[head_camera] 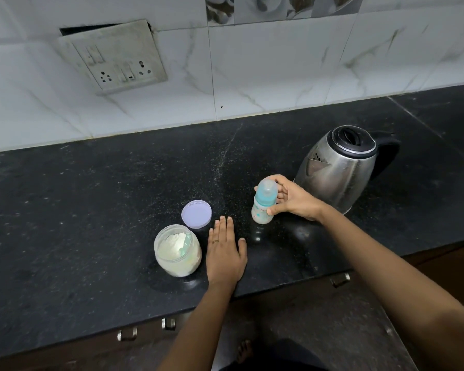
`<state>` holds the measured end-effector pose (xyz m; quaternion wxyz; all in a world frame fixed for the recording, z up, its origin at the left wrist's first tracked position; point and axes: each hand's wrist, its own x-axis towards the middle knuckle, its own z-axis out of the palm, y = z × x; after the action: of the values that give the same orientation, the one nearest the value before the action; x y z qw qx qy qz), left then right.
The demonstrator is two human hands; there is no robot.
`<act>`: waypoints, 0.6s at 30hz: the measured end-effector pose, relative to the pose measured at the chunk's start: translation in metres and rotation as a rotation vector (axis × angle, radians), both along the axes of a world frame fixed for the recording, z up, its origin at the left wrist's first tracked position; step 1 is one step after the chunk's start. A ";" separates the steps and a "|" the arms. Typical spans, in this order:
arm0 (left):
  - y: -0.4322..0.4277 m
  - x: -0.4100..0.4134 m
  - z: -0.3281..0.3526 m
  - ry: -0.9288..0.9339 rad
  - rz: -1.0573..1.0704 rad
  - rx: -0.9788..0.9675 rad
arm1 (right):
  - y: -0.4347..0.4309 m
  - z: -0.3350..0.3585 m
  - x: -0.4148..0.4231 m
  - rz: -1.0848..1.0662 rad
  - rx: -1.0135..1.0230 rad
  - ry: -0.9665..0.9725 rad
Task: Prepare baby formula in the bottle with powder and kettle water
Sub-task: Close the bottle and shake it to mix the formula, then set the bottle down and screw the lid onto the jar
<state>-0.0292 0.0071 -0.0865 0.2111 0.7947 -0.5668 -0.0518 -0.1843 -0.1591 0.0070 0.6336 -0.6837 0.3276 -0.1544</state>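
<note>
The bottle (263,203) stood upright on the worktop (91,210), about midway between the back edge and the front edge. The right hand (292,199) held it, with fingers curled round its top and thumb on its side. Its cap (267,187) was on. The bottle looked pale and milky low down, but I could not tell if that was formula or just the plastic.

The left hand (225,250) lay flat on the worktop with straight fingers, holding nothing. Just beside it, near the front edge, the jar (177,263) was open, with powder (172,249) and a scoop (186,243) inside. Its lid (196,214) lay behind it. The kettle (338,167) stood closed behind the bottle, toward the right end.

So everything was set out. With the cap on, either filling had not begun or only tidying up was left.
</note>
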 end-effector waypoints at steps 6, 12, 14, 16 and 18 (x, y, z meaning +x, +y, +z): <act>0.001 0.000 0.001 0.012 -0.004 -0.001 | 0.005 -0.003 0.000 0.024 -0.068 0.081; 0.006 -0.002 0.009 0.109 -0.012 -0.048 | 0.055 -0.020 -0.001 -0.421 -0.514 0.135; 0.014 -0.004 0.015 0.162 0.001 -0.095 | 0.094 -0.022 0.003 -0.613 -0.722 0.065; 0.031 -0.006 0.021 0.198 0.033 -0.148 | 0.124 -0.026 0.008 -0.579 -0.859 -0.018; 0.054 -0.007 0.022 0.214 0.037 -0.214 | 0.133 -0.028 0.016 -0.416 -0.873 -0.067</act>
<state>-0.0362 0.0611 -0.0643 0.3547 0.7678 -0.5288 -0.0713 -0.1687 -0.0262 -0.0208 0.2533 -0.8003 0.3416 -0.4227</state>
